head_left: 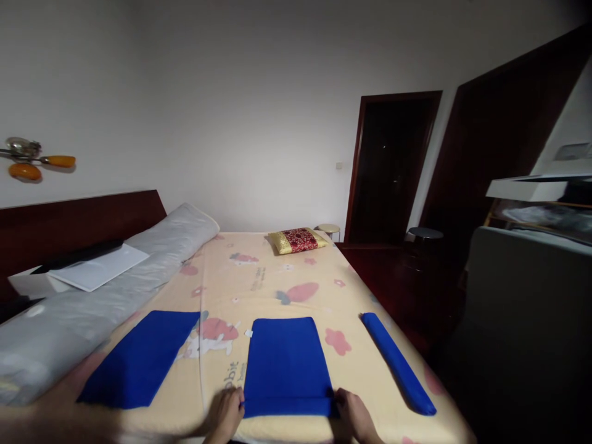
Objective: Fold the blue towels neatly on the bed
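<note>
A flat blue cloth [285, 364] lies in the middle of the near part of the bed [259, 271]. My left hand [225, 414] pinches its near left corner, and my right hand [354, 416] pinches its near right corner, where the near edge looks folded over. A second flat blue cloth [141, 359] lies to the left. A rolled blue cloth [398, 364] rests at the bed's right edge.
The bed sheet is yellow with cartoon prints. A red and gold pillow [298, 240] sits at the far end. A long grey bolster [106, 283] runs along the left side by a dark headboard [69, 225]. Grey furniture [527, 320] stands at right; dark doors behind.
</note>
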The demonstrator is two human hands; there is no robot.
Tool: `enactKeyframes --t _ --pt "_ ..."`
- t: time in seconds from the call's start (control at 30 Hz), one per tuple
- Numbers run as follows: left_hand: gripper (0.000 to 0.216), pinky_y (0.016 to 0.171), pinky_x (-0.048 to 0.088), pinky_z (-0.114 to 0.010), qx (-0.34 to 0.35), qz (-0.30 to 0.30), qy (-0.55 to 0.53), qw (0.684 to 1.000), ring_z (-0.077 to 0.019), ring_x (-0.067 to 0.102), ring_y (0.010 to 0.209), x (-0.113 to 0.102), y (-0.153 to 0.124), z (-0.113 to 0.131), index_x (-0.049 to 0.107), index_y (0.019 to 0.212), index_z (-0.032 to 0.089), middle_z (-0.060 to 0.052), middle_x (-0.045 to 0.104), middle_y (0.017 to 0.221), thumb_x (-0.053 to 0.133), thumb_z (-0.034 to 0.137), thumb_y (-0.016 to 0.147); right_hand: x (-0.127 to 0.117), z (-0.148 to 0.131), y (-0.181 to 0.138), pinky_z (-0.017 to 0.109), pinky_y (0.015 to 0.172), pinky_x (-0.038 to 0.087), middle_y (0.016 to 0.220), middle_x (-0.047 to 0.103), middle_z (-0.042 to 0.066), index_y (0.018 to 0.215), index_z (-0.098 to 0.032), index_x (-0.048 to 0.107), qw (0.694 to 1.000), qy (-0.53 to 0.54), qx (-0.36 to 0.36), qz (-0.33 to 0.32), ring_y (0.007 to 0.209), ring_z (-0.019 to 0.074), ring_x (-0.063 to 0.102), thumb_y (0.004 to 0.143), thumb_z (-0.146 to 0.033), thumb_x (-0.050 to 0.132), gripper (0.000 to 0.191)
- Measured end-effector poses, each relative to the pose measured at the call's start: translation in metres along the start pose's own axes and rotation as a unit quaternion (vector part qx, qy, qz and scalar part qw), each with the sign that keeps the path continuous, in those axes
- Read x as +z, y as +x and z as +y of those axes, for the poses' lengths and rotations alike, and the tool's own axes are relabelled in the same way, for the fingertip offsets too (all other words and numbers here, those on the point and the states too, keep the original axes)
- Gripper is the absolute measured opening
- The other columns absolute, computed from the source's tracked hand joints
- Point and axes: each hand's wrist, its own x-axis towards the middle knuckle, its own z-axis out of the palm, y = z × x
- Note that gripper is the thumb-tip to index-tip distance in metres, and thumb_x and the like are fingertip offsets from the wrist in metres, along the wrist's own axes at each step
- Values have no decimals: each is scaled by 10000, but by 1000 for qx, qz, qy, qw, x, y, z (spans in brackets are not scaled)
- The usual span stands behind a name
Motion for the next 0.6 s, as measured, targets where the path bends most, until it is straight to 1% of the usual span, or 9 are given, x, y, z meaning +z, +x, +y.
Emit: enactKeyframes --t 0.13,0.2,0.27,0.33,0.4,0.47,0.5,0.53,0.6 --pt "333 1002 328 -305 2 -4 56 998 -184 553 1167 3 -6 4 635 988 269 -18 679 1130 488 73 763 5 1 -3 305 791 486 900 742 74 973 -215 707 999 -45 -3 -2 859 224 688 715 -99 409 411" --pt "354 1015 318 -312 1 -7 70 998 -186 535 1202 5 -7 6 628 1029 273 -21 666 1180 488 82 766 8 0 -2 315 794 500 954 738 95 1072 -210 696 996 -91 -9 14 882 234 690 709 -59 401 492" --pt "352 1009 319 -309 3 -9 76 997 -183 538 1197 5 -8 6 624 1041 274 -21 665 1183 483 92 775 12 -4 -1 339 847 501 1071 721 122 1145 -207 675 985 -162 -42 53 981 254 675 704 -27 397 552" --pt "342 994 325 -300 5 -9 78 997 -177 548 1178 4 -9 6 625 1035 275 -19 670 1164 477 98 782 22 -13 0 367 915 485 1180 689 131 1168 -211 667 966 -218 -115 81 1078 277 645 698 -24 426 560" --pt "334 987 326 -291 7 -8 76 997 -171 553 1168 4 -9 7 625 1029 269 -19 671 1154 474 97 784 40 -28 -3 366 946 473 1239 664 110 1195 -233 648 947 -220 -223 71 1111 283 633 698 -71 500 543" --pt "329 984 326 -282 8 -7 72 997 -164 561 1151 4 -9 7 627 1020 257 -21 674 1142 468 92 784 66 -48 -10 324 906 495 1266 651 72 1253 -271 601 924 -188 -329 46 1082 261 652 726 -162 572 539" --pt "330 984 327 -281 8 -7 70 997 -162 565 1144 4 -9 7 628 1019 252 -23 676 1136 463 88 783 81 -60 -15 297 878 506 1285 637 53 1298 -294 559 915 -165 -365 45 1070 239 660 766 -208 577 540" --pt "335 985 327 -283 8 -6 68 998 -162 567 1142 5 -9 7 628 1020 248 -25 678 1135 456 84 784 97 -72 -20 279 850 515 1295 626 43 1344 -310 512 907 -144 -393 53 1078 222 658 818 -237 548 532" --pt "347 988 330 -291 7 -7 66 998 -168 564 1153 7 -8 7 626 1033 250 -29 676 1151 449 83 785 127 -96 -30 298 873 515 1326 591 38 1452 -326 354 910 -103 -390 95 1136 206 626 916 -212 413 552"
